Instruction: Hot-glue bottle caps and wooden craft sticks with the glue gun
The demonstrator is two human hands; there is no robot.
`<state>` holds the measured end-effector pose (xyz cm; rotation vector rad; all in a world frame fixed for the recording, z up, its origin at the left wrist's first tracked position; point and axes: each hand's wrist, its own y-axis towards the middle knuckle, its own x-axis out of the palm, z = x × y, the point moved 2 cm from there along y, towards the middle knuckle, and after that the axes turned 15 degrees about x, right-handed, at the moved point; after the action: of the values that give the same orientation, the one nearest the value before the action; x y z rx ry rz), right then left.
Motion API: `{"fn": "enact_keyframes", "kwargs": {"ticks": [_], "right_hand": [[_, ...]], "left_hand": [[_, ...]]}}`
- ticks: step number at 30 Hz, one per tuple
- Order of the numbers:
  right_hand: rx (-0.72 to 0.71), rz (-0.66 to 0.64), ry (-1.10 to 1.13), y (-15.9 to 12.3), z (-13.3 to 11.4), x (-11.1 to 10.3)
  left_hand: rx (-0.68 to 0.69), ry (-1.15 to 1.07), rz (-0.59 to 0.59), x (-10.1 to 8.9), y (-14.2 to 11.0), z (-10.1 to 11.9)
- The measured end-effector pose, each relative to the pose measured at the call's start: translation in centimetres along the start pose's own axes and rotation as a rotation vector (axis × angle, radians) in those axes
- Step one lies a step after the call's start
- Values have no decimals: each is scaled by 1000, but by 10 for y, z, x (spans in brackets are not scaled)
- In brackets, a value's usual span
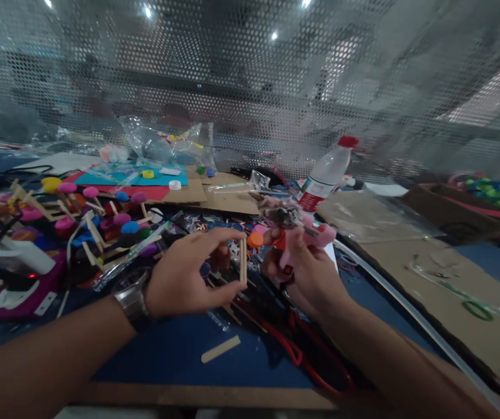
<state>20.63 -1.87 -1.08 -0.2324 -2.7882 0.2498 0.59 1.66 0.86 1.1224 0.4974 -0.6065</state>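
Between the thumb and fingers of my left hand [193, 270] stand thin wooden craft sticks [243, 260], pinched upright by their ends. My right hand [315, 276] is wrapped round the handle of a pink hot glue gun [296, 244]. Grey, fuzzy residue covers its front, and the nozzle points left, above the sticks. On the blue table below lies a single craft stick [221, 349]. Red-handled scissors [293, 343] rest under my right forearm. An orange round cap [256, 240] shows between my hands.
Colourful caps and sticks [97, 221] are heaped at the left beside a purple power strip [18, 291]. A plastic bottle [326, 174] with a red cap leans behind the glue gun. Cardboard [463, 285] covers the right side. A cardboard box [442, 212] and a perforated metal screen [241, 75] stand behind.
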Motion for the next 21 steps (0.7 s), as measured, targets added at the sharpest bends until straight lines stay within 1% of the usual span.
{"fn": "enact_keyframes", "kwargs": {"ticks": [3, 5, 8, 12, 13, 14, 15, 16, 17, 18, 19, 21], "right_hand": [[-66, 12, 23, 1, -2, -1], [-74, -6, 43, 1, -2, -1], [-82, -47, 24, 0, -3, 0], [-84, -157, -50, -3, -7, 0], [-99, -174, -62, -3, -8, -1], [-123, -182, -75, -3, -9, -2], [-150, -182, -86, -3, -9, -3], [-172, -177, -95, -2, -8, -4], [-181, -173, -110, -1, -6, -6], [-183, -174, -126, 1, -3, -7], [-177, -174, -146, 3, -1, -9], [-162, -184, -204, 5, 5, -12]], "left_hand": [[257, 212, -109, 3, 0, 3], [356, 258, -158, 5, 0, 3], [390, 270, -211, 9, 0, 2], [390, 259, -211, 12, -1, 4], [366, 238, -205, 12, -1, 4], [314, 199, -193, 12, -2, 4], [233, 135, -168, 11, -2, 3], [129, 50, -120, 10, -2, 1], [-13, -59, -65, 9, -2, -2], [-130, -188, 16, 7, -3, -5], [-196, -292, 84, 6, -2, -7], [-280, -417, 202, 3, -1, -11]]}}
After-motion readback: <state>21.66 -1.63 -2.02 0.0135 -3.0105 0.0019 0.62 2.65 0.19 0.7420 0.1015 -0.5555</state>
